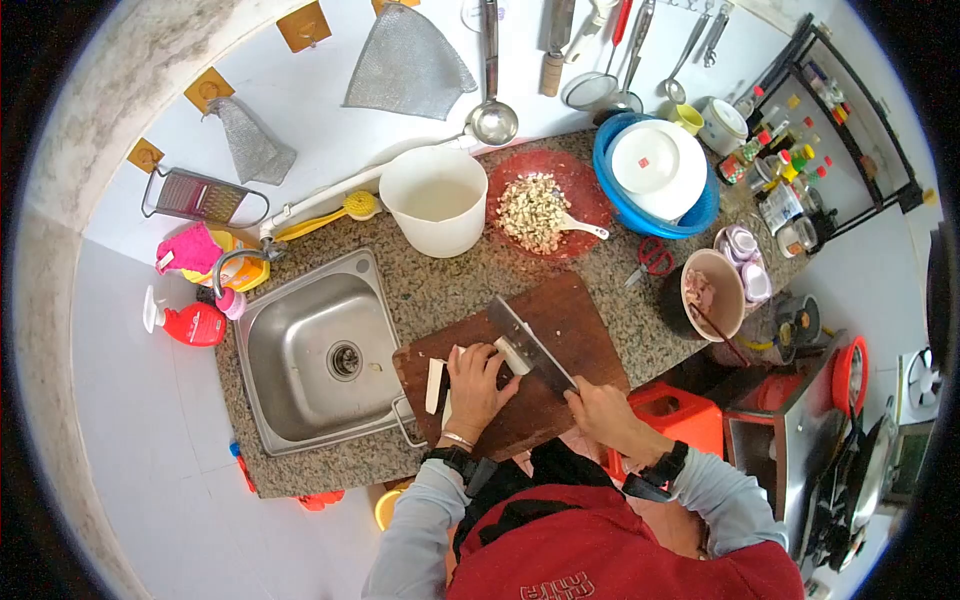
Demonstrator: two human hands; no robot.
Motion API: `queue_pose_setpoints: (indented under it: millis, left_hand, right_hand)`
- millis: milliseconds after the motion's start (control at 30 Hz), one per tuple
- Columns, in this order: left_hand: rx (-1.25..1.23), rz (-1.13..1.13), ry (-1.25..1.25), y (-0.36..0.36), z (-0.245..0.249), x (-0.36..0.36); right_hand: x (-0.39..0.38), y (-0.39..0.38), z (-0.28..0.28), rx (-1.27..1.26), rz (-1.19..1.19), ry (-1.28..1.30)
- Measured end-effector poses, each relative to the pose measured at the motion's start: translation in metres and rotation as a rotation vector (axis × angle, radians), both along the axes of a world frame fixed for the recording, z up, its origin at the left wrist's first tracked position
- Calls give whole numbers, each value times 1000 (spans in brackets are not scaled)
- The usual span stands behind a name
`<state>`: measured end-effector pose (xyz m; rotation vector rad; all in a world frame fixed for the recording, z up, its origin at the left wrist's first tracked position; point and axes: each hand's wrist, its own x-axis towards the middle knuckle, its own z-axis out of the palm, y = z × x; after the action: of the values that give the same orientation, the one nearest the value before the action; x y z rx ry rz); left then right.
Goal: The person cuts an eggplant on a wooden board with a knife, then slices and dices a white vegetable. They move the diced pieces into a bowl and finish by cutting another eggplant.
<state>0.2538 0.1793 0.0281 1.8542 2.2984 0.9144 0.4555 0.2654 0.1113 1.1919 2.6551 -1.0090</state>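
Head view: the board [592, 330] lay on the counter [420, 290], to the right of the sink [300, 320]
Left hand [475, 385]: fingers bent and close together, holding a pale strip [513, 356] down on the board
Strip: on the board, just right of the left fingertips, between them and the knife [533, 345]; the left hand was the nearer; the part in sight seemed longest alongside the blade, though fingers hid some of it
Right hand [600, 413]: fingers wrapped tight around the knife's handle
Knife: long axis slanted, tip away from the body and leftward; whether it touched the strip could not be told
Second strip [434, 386]: left of the left hand, pointing nearly straight away from the body
Red bowl [590, 190]: beyond the board, with chopped pieces [533, 212]
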Motion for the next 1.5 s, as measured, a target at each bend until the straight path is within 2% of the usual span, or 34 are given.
queue_pose_setpoints:
  millis: [600,867,1067,1300,1433,1500]
  left_hand:
    - [13,-107,38,0,-4,-5]
    - [4,-105,43,1,-3,-5]
    - [-6,-85,40,1,0,-5]
    - [1,-90,25,1,0,-6]
    - [-4,-94,36,2,-2,-6]
    - [2,-92,34,3,-2,-6]
  right_hand:
    - [-10,-8,-3,-39,-22,-14]
    - [-34,4,-27,40,-81,76]
    - [-20,-8,2,44,-46,29]
    - [-19,-8,3,23,-26,-21]
    - [-34,-3,-16,45,-11,-38]
    - [-42,-4,-26,67,-37,32]
